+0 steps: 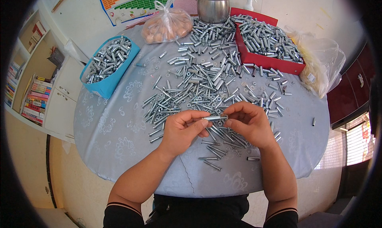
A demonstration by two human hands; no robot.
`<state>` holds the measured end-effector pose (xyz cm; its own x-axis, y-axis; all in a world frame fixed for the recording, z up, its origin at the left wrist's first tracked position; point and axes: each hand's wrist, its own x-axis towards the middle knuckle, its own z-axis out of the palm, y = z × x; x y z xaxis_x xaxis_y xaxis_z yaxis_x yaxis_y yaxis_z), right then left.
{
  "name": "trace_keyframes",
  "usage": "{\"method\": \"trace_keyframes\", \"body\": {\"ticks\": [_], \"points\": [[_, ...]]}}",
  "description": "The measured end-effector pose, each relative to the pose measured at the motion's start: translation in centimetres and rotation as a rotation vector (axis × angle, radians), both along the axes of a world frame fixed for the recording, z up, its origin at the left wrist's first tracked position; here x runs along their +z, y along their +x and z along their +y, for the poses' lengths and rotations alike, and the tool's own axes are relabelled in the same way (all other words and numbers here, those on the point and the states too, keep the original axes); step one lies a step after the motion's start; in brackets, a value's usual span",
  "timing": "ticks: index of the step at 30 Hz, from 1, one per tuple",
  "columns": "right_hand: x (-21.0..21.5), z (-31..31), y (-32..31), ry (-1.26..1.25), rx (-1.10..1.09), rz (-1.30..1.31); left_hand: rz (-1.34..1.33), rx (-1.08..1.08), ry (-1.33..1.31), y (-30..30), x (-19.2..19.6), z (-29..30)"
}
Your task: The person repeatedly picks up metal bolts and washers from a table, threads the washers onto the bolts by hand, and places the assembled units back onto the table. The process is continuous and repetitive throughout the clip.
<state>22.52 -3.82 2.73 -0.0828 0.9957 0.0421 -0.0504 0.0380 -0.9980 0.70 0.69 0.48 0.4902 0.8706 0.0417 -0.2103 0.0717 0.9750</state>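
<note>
Over the near part of the table, a silver sleeve anchor bolt [213, 118] lies level between my two hands. My left hand [180, 133] pinches its left part between thumb and fingers. At the other end, the thumb and fingertips of my right hand [252, 125] close round the bolt's tip; whether a washer or nut is there is too small to tell. Just beyond and beneath my hands spreads a heap of loose bolts [169, 102], with metal sleeves [219, 82] and small washers and nuts among them. A few long bolts [213, 164] lie nearer to me.
A blue bin [104, 88] full of metal parts stands at the left. A heaped red box [270, 63] is at the back right, beside a clear plastic bag [324, 70]. At the back are a bag of eggs [167, 27] and a steel pot [213, 7]. A grey cloth [105, 148] covers the table.
</note>
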Motion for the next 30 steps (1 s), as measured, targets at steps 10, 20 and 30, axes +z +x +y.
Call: {"method": "trace_keyframes", "body": {"ticks": [10,20,30], "points": [[0.8,-0.3,-0.4,0.118,-0.081,-0.263,0.057,-0.010,0.014,0.2,0.2,-0.2],[2.2,-1.7,2.2,0.281,0.445,-0.840,-0.017,0.041,-0.011,0.3,0.0,0.1],[1.8,-2.2,0.7,0.267,0.458,-1.101,-0.001,0.029,-0.004,0.3,-0.1,0.0]]}}
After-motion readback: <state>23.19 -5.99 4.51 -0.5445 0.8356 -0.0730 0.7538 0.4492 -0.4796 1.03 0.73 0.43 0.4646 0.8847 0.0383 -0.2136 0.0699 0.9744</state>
